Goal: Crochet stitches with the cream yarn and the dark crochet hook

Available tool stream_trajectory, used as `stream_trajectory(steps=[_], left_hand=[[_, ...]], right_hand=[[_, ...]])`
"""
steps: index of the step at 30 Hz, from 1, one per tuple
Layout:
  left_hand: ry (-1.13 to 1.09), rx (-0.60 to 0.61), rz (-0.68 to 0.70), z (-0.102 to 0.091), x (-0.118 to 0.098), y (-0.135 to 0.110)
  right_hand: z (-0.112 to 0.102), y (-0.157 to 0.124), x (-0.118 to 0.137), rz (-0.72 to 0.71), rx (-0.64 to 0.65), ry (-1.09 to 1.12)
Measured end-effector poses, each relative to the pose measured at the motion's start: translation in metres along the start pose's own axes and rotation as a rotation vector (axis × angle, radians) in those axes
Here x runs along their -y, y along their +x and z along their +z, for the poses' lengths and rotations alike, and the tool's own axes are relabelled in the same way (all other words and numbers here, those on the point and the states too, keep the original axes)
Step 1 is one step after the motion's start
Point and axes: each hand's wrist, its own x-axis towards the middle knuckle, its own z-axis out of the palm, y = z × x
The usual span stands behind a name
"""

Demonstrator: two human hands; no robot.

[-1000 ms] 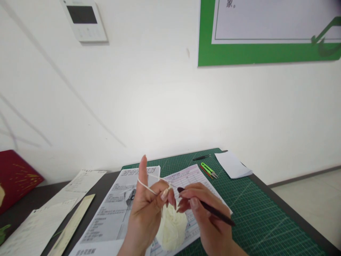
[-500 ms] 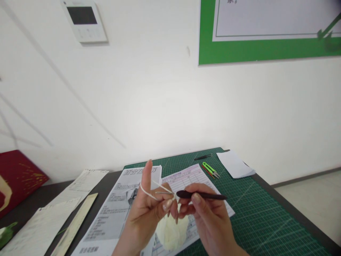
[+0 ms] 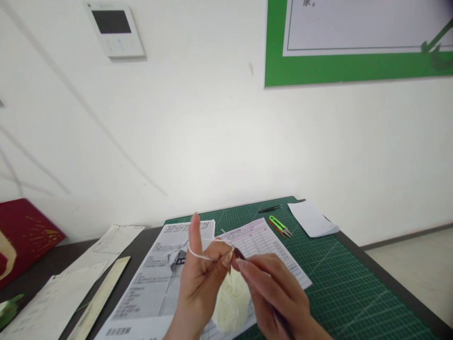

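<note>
One strand, one raised finger, not much to spare

My left hand (image 3: 198, 283) has its index finger upright, with a pale strand (image 3: 200, 256) passing around it; the thumb and the bent fingers pinch together where the strand ends up. My right hand (image 3: 279, 293) grips a dark-handled tool (image 3: 281, 322), its upper end just beside that pinch. The working tip is hidden among my fingers, so I cannot tell whether it sits in the yarn.

Below them, toward the near side of the bench (image 3: 150, 236), the cream yarn ball (image 3: 230, 307) rests on a printed form (image 3: 262, 243), which lies partly on the green cutting mat (image 3: 354, 283).

As I judge it, the raised finger is the weak point: if it bends or tips, the strand could slide off and lose its tension. A slack pinch could let the yarn slip; a careless jab might split it—or catch my thumb, since both hands crowd one spot. A hard tug could roll the ball nearer me, or drag the form askew, because I see nothing holding either down. The green snips (image 3: 278, 223) lie toward the bench's far edge, well apart from the strand, so an accidental cut seems unlikely.
</note>
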Motion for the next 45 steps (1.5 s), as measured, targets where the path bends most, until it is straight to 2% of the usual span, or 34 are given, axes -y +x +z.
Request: stream_trajectory(steps=[2,4,8,12,15,18,23,32,42,45], left_hand=[[-0.145,-0.010,-0.110,0.000,-0.003,0.000],[-0.283,0.026,-0.207,-0.002,-0.007,0.001],[-0.411,0.102,-0.268,-0.007,-0.013,0.002],[-0.424,0.148,-0.279,-0.011,-0.012,0.001],[-0.406,0.190,-0.271,-0.013,-0.009,0.000],[-0.399,0.253,-0.235,-0.015,-0.006,-0.001],[-0.411,0.311,-0.137,-0.016,-0.004,-0.002],[-0.438,0.366,-0.072,-0.016,-0.003,-0.003],[-0.430,0.431,0.033,-0.013,-0.003,-0.002],[-0.409,0.409,0.006,-0.011,-0.005,-0.002]], right_hand=[[-0.002,-0.002,-0.002,-0.081,0.095,-0.053],[-0.001,-0.002,-0.003,-0.052,0.078,0.024],[0.011,0.000,0.000,0.244,-0.115,0.445],[0.023,-0.001,0.000,0.551,-0.176,0.892],[0.026,0.000,0.000,0.732,-0.207,1.073],[0.024,0.003,0.002,0.811,-0.223,1.181],[0.019,0.009,0.004,0.853,-0.280,1.227],[0.014,0.015,0.008,0.796,-0.304,1.226],[0.004,0.019,0.008,0.683,-0.257,1.147],[0.002,0.019,0.008,0.644,-0.229,1.125]])
